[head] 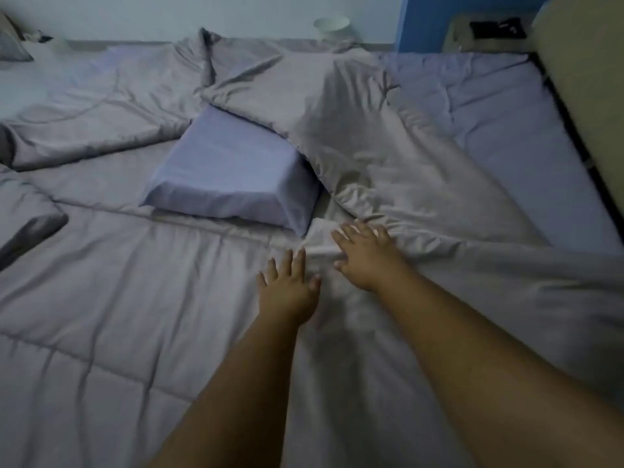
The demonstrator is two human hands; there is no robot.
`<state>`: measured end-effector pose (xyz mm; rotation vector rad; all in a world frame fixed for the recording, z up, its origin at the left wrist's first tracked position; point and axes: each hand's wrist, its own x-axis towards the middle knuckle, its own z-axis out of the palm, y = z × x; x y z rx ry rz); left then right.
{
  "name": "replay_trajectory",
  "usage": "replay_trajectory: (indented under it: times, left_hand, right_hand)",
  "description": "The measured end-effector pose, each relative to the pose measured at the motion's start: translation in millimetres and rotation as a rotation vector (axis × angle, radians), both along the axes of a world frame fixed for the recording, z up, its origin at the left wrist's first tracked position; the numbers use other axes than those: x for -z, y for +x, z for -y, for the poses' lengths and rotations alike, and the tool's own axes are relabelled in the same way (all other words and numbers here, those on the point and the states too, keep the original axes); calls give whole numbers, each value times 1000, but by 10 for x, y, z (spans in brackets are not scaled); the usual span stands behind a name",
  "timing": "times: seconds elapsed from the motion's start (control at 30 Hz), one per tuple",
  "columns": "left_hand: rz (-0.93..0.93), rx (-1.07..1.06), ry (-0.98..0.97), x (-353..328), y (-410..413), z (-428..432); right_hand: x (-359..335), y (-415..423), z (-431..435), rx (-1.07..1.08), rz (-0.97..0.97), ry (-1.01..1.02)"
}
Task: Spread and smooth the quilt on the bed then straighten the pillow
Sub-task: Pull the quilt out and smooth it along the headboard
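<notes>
A grey quilt (118, 298) covers most of the bed, flat in the foreground and bunched into folds towards the back and right. A pale blue block-shaped pillow (233, 170) lies askew on the quilt near the middle, its far right corner tucked under a raised quilt fold (337, 106). My left hand (287, 288) rests flat on the quilt, fingers spread, just in front of the pillow. My right hand (364, 255) lies flat beside it on a wrinkled ridge of quilt, fingers apart. Neither hand grips anything.
The blue fitted sheet (506, 136) shows bare at the right. A beige padded headboard (587, 89) runs along the right edge. A white lamp (332, 28) and a bedside table (489, 32) stand at the back. Darker grey pillows (27, 231) lie at the left edge.
</notes>
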<state>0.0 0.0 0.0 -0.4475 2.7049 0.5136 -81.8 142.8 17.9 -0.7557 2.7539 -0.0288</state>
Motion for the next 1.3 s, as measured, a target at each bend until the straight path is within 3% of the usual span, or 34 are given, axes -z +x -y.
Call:
replay_trajectory:
  times: [0.37, 0.6, 0.8, 1.3]
  left_hand:
    - [-51, 62, -88, 747, -37, -25]
    - [-163, 90, -136, 814, 13, -55]
    - [-200, 92, -37, 631, 149, -156]
    - [-234, 131, 155, -415, 792, -728]
  right_hand:
    - [721, -117, -20, -56, -71, 125]
    - [843, -6, -77, -44, -91, -14]
    - [601, 51, -242, -131, -37, -43]
    - [-667, 880, -851, 12, 21, -19]
